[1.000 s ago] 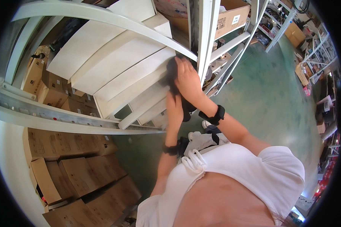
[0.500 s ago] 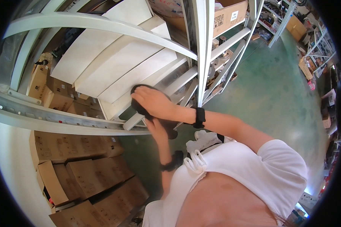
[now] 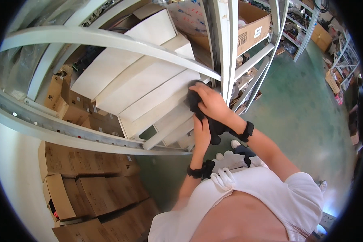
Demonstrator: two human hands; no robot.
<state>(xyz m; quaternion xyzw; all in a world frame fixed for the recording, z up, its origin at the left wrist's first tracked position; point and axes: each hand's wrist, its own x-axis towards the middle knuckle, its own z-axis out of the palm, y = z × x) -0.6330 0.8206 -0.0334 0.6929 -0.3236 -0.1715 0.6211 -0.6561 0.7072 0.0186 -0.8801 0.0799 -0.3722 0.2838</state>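
A dark black item (image 3: pixel 217 128), soft-looking with a rounded upper end, is held up between my two hands beside the shelf rack; its exact kind does not show. My right hand (image 3: pixel 213 104) is closed on its upper part from above. Lower down, my left hand (image 3: pixel 201 131) grips it, fingers partly hidden behind it. Black bands circle both wrists. Just left of the item are several long white boxes (image 3: pixel 145 76), stacked at a slant on the rack.
White metal rack posts (image 3: pixel 226 44) and curved rails stand close in front and to the left. Brown cartons (image 3: pixel 97 165) are stacked at lower left. An open carton (image 3: pixel 254 24) sits on the shelf at upper right. Green floor (image 3: pixel 298 109) runs right toward further shelving.
Both hands and the black item have shifted right, away from the white boxes toward the rack post. The view has moved slightly, and my shoes now show below.
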